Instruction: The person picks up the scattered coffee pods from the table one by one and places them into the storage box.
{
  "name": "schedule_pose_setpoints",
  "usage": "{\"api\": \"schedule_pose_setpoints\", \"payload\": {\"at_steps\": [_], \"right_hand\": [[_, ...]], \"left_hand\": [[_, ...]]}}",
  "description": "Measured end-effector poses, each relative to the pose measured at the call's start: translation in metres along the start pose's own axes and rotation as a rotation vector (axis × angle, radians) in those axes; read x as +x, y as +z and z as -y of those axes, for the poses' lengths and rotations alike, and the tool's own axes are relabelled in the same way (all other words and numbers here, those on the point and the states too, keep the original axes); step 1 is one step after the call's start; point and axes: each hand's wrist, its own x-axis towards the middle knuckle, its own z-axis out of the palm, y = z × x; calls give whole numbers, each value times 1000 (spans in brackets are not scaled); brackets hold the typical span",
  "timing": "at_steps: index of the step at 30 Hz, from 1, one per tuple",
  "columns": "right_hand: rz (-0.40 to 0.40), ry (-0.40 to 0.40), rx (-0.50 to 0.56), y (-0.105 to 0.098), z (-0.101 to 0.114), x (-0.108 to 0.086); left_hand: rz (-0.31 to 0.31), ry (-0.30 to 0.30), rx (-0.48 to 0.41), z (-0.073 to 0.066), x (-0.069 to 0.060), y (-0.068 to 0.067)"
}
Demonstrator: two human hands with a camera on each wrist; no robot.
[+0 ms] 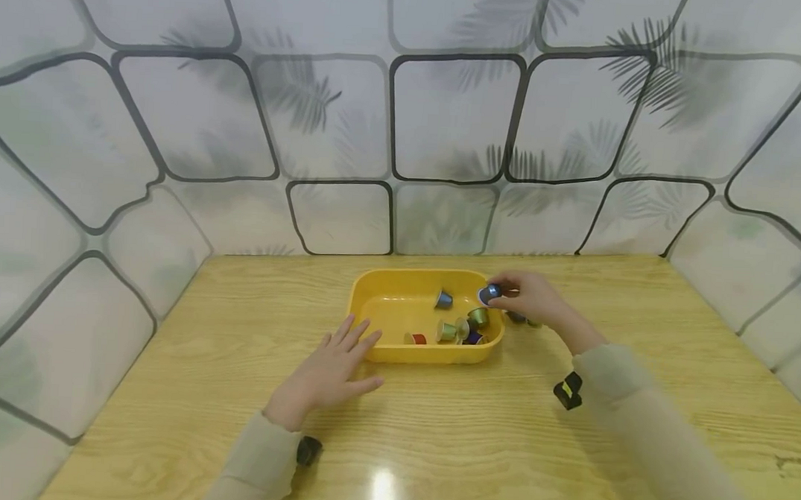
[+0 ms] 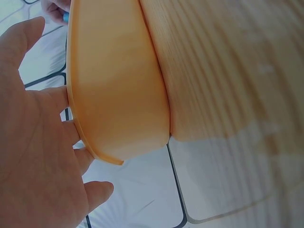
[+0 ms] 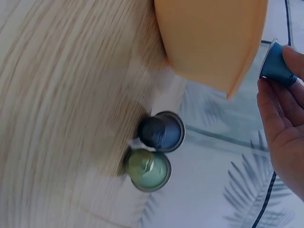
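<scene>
A yellow tray (image 1: 396, 353) lies on the table with several coffee capsules in it: a blue capsule (image 1: 444, 300), a red capsule (image 1: 415, 339), green ones (image 1: 447, 332) and a dark purple one (image 1: 475, 337). Above its right rim my right hand (image 1: 533, 297) pinches another blue coffee capsule (image 3: 278, 65) between thumb and fingers. My left hand (image 1: 324, 372) is at the tray's front left corner, its fingers spread and straight; in the left wrist view the fingertips reach the rim (image 2: 72, 102). Whether they press on it I cannot tell.
Right of the tray, a dark capsule (image 3: 164, 132) and a green capsule (image 3: 149, 171) stand side by side on the wooden table (image 1: 250, 310). Patterned fabric (image 1: 446, 118) rises behind the table and along both sides. Black devices (image 1: 567, 391) are worn at the wrists.
</scene>
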Motion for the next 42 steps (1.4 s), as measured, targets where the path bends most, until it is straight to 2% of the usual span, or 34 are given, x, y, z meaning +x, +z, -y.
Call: {"api": "schedule_pose_setpoints", "payload": {"at_steps": [9,17,26,36,42], "right_hand": [[18,-54,28,17,11,13],[44,-34,34,24,22,21],[27,-55,40,29,19,25],[32,-3,-12,38,15,25],[26,-31,-5,37,15,23]], "left_hand": [[3,3,-5,-2,-1,-2],[-3,10,-1,-1,-1,0],[-4,8,5,-1,0,-1],[-7,14,9,0,0,0],[-5,7,4,0,0,1]]}}
